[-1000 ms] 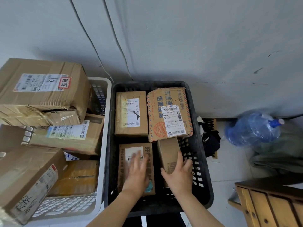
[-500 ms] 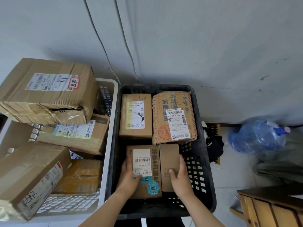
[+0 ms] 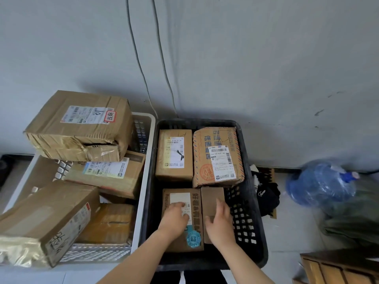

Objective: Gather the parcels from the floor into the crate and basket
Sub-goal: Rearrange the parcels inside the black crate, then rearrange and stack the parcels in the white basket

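Note:
A black crate [image 3: 245,228] stands on the floor against the wall and holds several cardboard parcels. At its back lie a plain labelled box [image 3: 174,154] and a printed box [image 3: 217,154] with red and blue edging. At the front, my left hand [image 3: 176,216] rests on the label of a box with a blue round sticker [image 3: 196,201]. My right hand [image 3: 220,221] lies with straight fingers on a narrow plain box [image 3: 211,196] beside it. To the left, a white basket [image 3: 142,201] is piled with several larger boxes [image 3: 82,128].
A blue water bottle [image 3: 320,183] lies on the floor at right, beside a green bag [image 3: 352,218]. Black cloth [image 3: 267,198] sits just right of the crate. A wooden piece of furniture [image 3: 338,267] fills the lower right corner. Two cables [image 3: 143,58] run down the wall.
My hands set the two front boxes side by side in the crate. Half a second ago they held the boxes by their sides; now both lie on top, drawn slightly back.

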`<state>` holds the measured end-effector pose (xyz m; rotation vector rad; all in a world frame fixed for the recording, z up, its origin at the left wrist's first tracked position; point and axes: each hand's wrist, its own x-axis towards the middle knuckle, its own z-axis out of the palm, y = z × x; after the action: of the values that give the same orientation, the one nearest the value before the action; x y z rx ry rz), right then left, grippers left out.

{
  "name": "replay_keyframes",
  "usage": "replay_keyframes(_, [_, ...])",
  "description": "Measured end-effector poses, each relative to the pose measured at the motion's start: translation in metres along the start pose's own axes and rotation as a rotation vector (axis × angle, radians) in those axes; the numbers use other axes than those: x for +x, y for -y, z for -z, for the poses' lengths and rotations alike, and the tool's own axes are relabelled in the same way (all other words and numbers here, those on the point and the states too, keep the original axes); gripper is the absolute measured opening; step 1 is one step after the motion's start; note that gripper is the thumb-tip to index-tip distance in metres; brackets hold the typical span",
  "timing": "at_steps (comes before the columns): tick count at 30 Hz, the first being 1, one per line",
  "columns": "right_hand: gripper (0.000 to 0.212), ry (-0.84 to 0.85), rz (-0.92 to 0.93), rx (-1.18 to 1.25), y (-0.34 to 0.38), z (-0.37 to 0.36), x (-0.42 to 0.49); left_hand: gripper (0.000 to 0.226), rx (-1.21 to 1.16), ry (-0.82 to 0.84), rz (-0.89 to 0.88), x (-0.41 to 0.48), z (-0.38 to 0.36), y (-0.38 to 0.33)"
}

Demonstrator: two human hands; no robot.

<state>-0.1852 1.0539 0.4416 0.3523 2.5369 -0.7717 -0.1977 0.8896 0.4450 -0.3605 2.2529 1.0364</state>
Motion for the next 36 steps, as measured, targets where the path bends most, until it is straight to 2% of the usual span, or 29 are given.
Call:
replay_keyframes(4, [0.07,0.007,-0.009,0.057,0.011,0.004,0.0,0.044,-0.038,-0.057,0.003,-0.003,0.01,-0.012])
replay_keyframes(9, [0.065,0.009,0.104,0.105,0.023,0.017,-0.001,0.04,-0.101,-0.148,0.014,-0.014,0.012,-0.029])
replay_keyframes(17, [0.047,0.074,0.209,0.034,0.029,0.036,-0.027,0.033,-0.174,-0.344,-0.046,-0.058,0.007,-0.04])
replay_keyframes(21, [0.04,0.101,0.282,0.025,0.059,0.032,-0.043,0.028,-0.207,-0.454,-0.085,-0.081,0.022,-0.029])
replay_keyframes(26, [0.037,0.159,0.413,0.019,0.129,0.015,-0.06,0.026,-0.293,-0.664,-0.039,-0.112,0.075,0.0])
replay_keyframes(31, [0.033,0.264,0.458,0.069,0.205,-0.026,-0.078,0.023,-0.294,-0.892,-0.012,-0.14,0.16,0.052])
replay_keyframes(34, [0.034,0.316,0.382,0.144,0.244,-0.067,-0.085,0.025,-0.225,-1.076,0.024,-0.16,0.21,0.096])
replay_keyframes(36, [0.031,0.325,0.257,0.268,0.267,-0.097,-0.092,0.025,-0.144,-1.182,0.066,-0.17,0.238,0.134])
